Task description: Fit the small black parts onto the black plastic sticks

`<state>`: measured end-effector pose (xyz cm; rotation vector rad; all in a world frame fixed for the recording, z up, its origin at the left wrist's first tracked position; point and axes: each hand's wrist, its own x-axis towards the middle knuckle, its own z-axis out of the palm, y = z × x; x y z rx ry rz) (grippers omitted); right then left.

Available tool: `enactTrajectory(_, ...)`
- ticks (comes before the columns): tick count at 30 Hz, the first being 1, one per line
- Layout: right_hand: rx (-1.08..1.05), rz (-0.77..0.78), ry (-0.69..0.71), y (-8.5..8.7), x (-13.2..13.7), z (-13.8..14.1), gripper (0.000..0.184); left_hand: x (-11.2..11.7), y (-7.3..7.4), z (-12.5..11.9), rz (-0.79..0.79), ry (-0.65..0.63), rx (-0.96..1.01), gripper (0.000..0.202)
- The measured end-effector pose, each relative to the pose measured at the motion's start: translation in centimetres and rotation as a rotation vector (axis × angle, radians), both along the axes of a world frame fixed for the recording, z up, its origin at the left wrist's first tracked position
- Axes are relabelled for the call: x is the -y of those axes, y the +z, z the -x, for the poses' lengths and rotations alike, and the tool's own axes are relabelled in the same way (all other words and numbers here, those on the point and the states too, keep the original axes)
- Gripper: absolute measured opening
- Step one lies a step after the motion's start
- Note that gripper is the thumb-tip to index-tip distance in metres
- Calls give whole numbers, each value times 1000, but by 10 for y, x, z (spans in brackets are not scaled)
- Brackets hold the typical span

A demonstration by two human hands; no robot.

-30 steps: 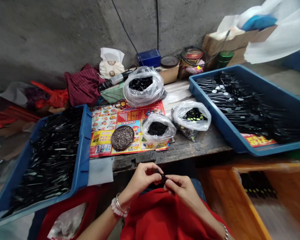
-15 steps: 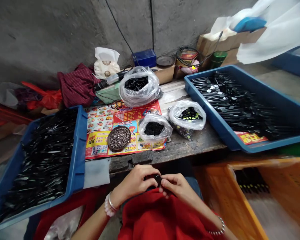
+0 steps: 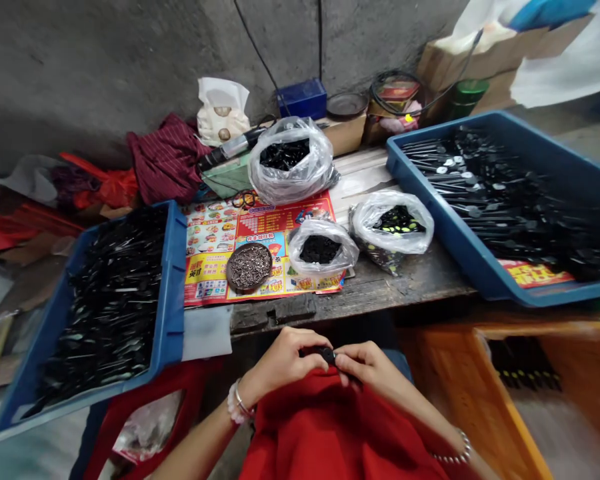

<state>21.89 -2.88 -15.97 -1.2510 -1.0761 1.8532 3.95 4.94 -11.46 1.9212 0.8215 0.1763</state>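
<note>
Both hands meet over my lap, just below the edge of the wooden table (image 3: 380, 288). My left hand (image 3: 283, 360) and my right hand (image 3: 367, 365) pinch a small black part (image 3: 324, 352) between their fingertips. A red cloth (image 3: 325, 433) covers my lap under the hands. A beaded bracelet sits on each wrist.
A blue tray (image 3: 173, 280) of black parts stands at the left, another blue tray (image 3: 450, 227) at the right. Between them, around a colourful flyer (image 3: 215, 240), are a dish of small metal pieces (image 3: 249, 267) and three plastic bags of black parts (image 3: 290, 160). An orange crate (image 3: 480, 393) is at lower right.
The hands stay together on the small black part, with the fingers shifting slightly. The view has drifted a little; the table items have not moved.
</note>
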Motion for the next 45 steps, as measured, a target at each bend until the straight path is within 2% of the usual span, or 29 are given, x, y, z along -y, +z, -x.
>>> enactTrajectory(4, 24, 13, -40, -1, 3, 3, 59, -3, 6, 4, 24, 2, 19, 24)
enactTrajectory(6, 57, 4, -80, -3, 4, 5, 59, -14, 10, 15, 15, 68, 42, 30)
enactTrajectory(8, 90, -10, -112, -5, 6, 6, 58, -34, 15, 33, -131, 241, 18, 28)
enactTrajectory(10, 113, -17, -114, -6, 6, 7, 58, -58, 18, 54, -403, 453, -84, 21)
enactTrajectory(12, 124, -20, -95, -6, 6, 9, 57, -81, 17, 74, -589, 573, -210, 20)
enactTrajectory(15, 128, -26, -69, -6, 5, 11, 55, -104, 8, 89, -639, 607, -272, 24)
enactTrajectory(20, 117, -18, -69, -6, 4, 14, 54, -115, -8, 83, -656, 607, -260, 13)
enactTrajectory(26, 112, -16, -118, -6, 1, 13, 55, -120, -5, 79, -619, 646, -168, 11)
enactTrajectory(31, 87, -13, -161, -6, -3, 12, 54, -121, -4, 84, -512, 746, -29, 11)
enactTrajectory(35, 40, 55, -269, -5, -5, 14, 53, -117, -2, 85, -350, 846, 114, 23)
enactTrajectory(38, 46, 37, -359, -3, -8, 15, 50, -103, 4, 74, -194, 832, 200, 25)
enactTrajectory(40, 74, -7, -396, -1, -9, 16, 45, -86, 9, 59, -3, 781, 268, 24)
enactTrajectory(43, 153, -85, -412, 3, -12, 15, 40, -53, 12, 32, 440, 667, 382, 22)
enactTrajectory(45, 218, -132, -406, 6, -13, 14, 38, -34, 12, 14, 585, 601, 388, 20)
